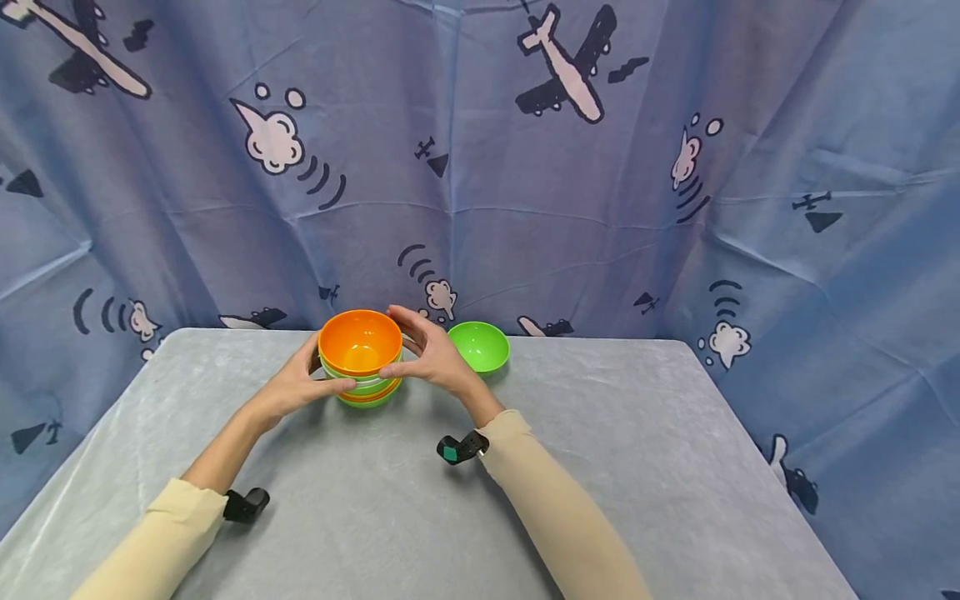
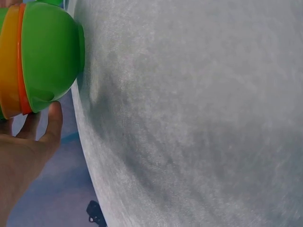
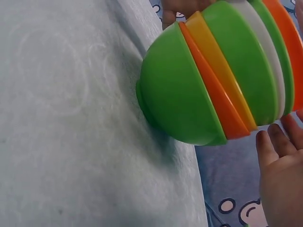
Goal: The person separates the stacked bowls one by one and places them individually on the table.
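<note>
Head view: my left hand [image 1: 300, 385] and right hand [image 1: 427, 354] cupped around the bowl stack [image 1: 362, 357] on the table [image 1: 375, 500], fingers curled on its top, green bowl [image 1: 480, 345] just beside, left wrist view: thumb [image 2: 52, 124] touching the stack's side [image 2: 47, 61], right wrist view: fingertips [image 3: 274, 142] close by the stack [image 3: 213, 94], perhaps just clear of it.

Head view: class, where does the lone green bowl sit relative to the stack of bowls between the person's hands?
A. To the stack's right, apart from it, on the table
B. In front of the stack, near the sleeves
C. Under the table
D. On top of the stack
A: the green bowl stands alone on the table, right of the stack, beyond the right hand.
</note>
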{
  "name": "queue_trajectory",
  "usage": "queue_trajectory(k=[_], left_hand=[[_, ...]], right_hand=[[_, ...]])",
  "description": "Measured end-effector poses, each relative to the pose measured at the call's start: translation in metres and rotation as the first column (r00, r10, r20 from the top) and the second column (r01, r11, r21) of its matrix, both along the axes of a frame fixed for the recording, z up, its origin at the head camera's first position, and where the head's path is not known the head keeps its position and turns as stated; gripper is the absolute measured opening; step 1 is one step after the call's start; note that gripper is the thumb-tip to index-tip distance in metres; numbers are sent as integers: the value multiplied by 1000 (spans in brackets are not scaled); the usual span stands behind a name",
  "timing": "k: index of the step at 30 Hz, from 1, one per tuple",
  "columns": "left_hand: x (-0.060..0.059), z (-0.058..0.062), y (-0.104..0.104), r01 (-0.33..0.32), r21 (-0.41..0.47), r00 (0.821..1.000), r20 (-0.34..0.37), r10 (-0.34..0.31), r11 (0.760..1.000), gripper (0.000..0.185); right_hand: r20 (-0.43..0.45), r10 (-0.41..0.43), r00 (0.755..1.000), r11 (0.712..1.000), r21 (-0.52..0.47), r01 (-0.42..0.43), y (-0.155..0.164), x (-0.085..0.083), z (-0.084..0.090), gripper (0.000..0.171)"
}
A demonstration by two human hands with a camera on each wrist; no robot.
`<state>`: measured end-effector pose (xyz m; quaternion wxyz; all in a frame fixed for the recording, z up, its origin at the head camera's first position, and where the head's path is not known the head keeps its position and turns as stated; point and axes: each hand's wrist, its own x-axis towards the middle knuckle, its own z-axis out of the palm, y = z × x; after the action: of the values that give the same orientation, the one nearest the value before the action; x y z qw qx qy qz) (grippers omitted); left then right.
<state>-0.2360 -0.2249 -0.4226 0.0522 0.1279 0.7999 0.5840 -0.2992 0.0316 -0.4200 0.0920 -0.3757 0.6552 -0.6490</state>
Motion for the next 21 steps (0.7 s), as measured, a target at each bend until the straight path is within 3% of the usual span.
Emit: queue_trajectory(k=[15, 21], left_hand=[[-3, -3, -1, 5, -13, 1000, 8, -5, 1000, 97], [-3, -1, -2, 10, -7, 1000, -8, -10, 1000, 96]], right_hand=[[-14, -41, 999, 997, 69, 42, -13, -2, -3, 91], [-11, -43, 999, 997, 63, 43, -11, 5, 10, 89]])
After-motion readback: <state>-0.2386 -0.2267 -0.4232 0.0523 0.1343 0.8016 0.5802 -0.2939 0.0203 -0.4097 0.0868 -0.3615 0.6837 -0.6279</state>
